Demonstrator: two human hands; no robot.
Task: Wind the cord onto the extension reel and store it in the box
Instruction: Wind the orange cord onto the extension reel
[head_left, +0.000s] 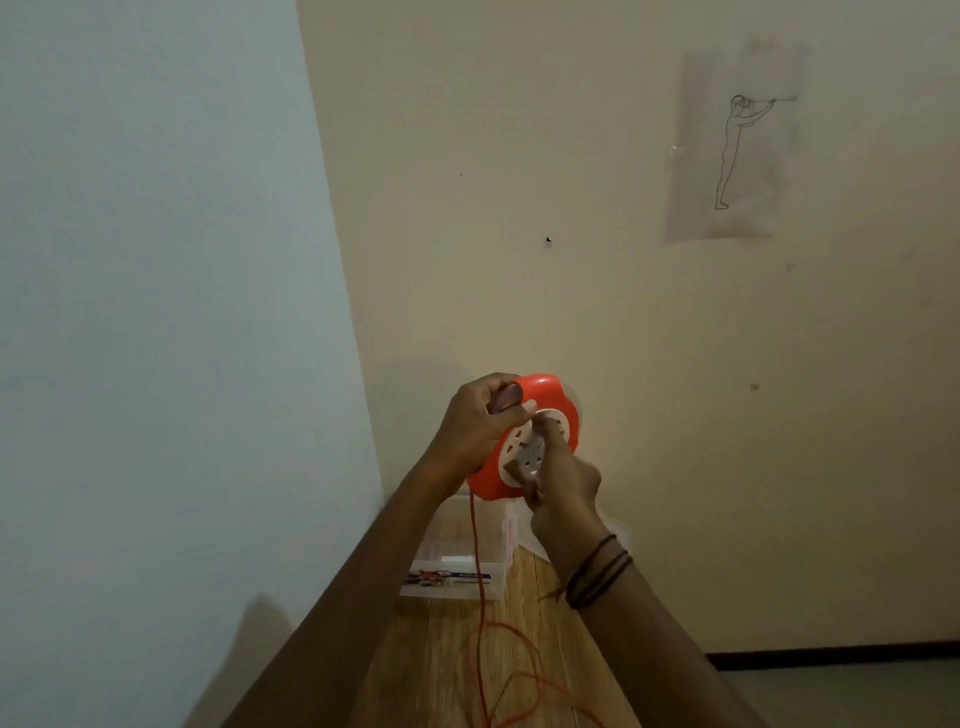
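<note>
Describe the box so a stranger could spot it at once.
Follow the corner where the two walls meet down to the wooden surface. The box sits there, just below the raised orange reel. It is clear plastic with a dark printed label on its near side.

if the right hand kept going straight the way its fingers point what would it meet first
The reel: the right hand has its fingers on the reel's white socket face, so nothing lies between them. Behind the reel is the beige wall, though how far back it stands is unclear.

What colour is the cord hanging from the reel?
Orange-red cord, matching the reel housing; clearest in the head view.
</note>
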